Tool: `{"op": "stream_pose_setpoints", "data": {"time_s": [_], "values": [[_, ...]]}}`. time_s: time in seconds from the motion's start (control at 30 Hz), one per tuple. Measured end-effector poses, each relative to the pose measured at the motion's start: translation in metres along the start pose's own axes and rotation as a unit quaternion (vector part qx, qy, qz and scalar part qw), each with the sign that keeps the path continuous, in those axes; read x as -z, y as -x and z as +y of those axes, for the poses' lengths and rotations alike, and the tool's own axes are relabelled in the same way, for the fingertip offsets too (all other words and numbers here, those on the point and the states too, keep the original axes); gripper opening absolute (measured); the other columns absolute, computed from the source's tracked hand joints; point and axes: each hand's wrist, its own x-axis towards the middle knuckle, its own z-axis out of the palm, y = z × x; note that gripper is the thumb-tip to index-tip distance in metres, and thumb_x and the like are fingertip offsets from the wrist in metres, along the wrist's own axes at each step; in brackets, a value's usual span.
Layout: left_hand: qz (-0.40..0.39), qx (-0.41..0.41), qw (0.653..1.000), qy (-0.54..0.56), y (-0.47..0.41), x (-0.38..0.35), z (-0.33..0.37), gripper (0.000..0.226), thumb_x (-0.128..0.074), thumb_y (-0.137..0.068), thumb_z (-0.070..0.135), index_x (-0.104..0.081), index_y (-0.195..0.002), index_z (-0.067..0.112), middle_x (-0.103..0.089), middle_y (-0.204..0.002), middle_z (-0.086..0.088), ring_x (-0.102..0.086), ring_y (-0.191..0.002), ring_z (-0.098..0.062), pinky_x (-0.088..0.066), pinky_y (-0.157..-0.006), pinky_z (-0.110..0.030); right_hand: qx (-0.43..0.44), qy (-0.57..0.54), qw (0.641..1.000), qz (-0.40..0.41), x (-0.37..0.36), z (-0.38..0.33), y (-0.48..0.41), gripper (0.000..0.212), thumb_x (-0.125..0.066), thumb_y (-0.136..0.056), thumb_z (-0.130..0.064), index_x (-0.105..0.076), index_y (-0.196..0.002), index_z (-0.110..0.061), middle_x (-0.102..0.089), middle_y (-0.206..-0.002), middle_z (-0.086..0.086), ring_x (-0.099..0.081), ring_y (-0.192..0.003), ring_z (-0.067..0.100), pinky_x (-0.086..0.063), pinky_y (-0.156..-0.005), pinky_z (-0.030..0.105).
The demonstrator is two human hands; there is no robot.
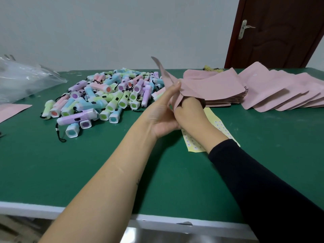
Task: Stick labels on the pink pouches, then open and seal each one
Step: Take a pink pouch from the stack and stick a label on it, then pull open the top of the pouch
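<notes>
Holding one pink pouch (168, 76) up over the middle of the table (70, 163), we are pinching its raised wall between the thumb and fingers of our left hand (163, 118), a narrow grip closed on it. Our right hand (190, 111) is curling its grip around the lower part, fingertips hidden by the pouch. A yellow label sheet (193, 146) is lying under the right wrist. More spare pouches (280, 92) are fanning out far right; pastel flashlights (105, 95) are heaping up left of the hands.
</notes>
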Motion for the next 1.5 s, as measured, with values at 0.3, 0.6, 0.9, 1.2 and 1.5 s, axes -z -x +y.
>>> {"op": "stream_pose_setpoints", "data": {"time_s": [0.3,0.6,0.9,1.2,1.5], "values": [[0.008,-0.012,0.999,-0.029,-0.003,-0.001,-0.005,0.023,-0.067,-0.088,0.036,-0.081,-0.077,0.021,-0.076,-0.093,-0.004,-0.073,-0.088,-0.021,-0.059,-0.077,-0.041,-0.069,-0.001,0.994,-0.079,0.0,-0.004,-0.002,0.031,-0.038,-0.099,-0.01,-0.059,-0.118,0.001,-0.061,-0.121,0.024,-0.054,-0.115,0.034,-0.026,-0.07,0.021],[0.052,0.003,0.999,0.002,-0.001,-0.005,-0.006,0.044,-0.064,-0.091,0.036,-0.062,-0.13,0.015,-0.063,-0.132,-0.01,-0.061,-0.12,-0.029,-0.052,-0.094,-0.045,-0.06,0.08,0.991,-0.091,0.003,0.001,-0.002,0.022,-0.046,-0.093,-0.011,-0.063,-0.103,-0.001,-0.062,-0.11,0.019,-0.051,-0.114,0.035,-0.037,-0.085,0.028],[0.038,0.005,0.999,-0.008,-0.004,-0.005,-0.011,0.042,-0.064,-0.087,0.047,-0.068,-0.116,0.017,-0.072,-0.111,-0.008,-0.068,-0.101,-0.025,-0.055,-0.09,-0.039,-0.062,0.149,0.98,-0.114,0.003,-0.009,0.001,0.031,-0.038,-0.099,-0.009,-0.06,-0.113,0.007,-0.061,-0.118,0.025,-0.054,-0.112,0.037,-0.041,-0.089,0.035],[0.043,-0.109,0.983,0.143,0.004,0.013,0.026,0.046,-0.057,-0.094,0.045,-0.066,-0.116,0.005,-0.068,-0.117,-0.012,-0.064,-0.104,-0.023,-0.051,-0.098,-0.035,0.212,-0.001,0.973,0.092,-0.004,-0.007,0.01,0.033,-0.047,-0.088,-0.001,-0.066,-0.114,-0.01,-0.07,-0.107,0.009,-0.062,-0.099,0.029,-0.046,-0.085,0.038],[-0.019,-0.213,0.92,0.328,0.043,0.044,0.07,0.076,-0.059,-0.089,0.058,-0.045,-0.146,0.01,-0.054,-0.125,-0.019,-0.057,-0.105,-0.036,-0.061,-0.071,-0.04,0.187,0.126,0.953,-0.201,-0.072,-0.027,-0.006,0.023,-0.045,-0.094,-0.009,-0.053,-0.115,-0.004,-0.047,-0.134,0.018,-0.046,-0.12,0.034,-0.043,-0.099,0.041]]}}
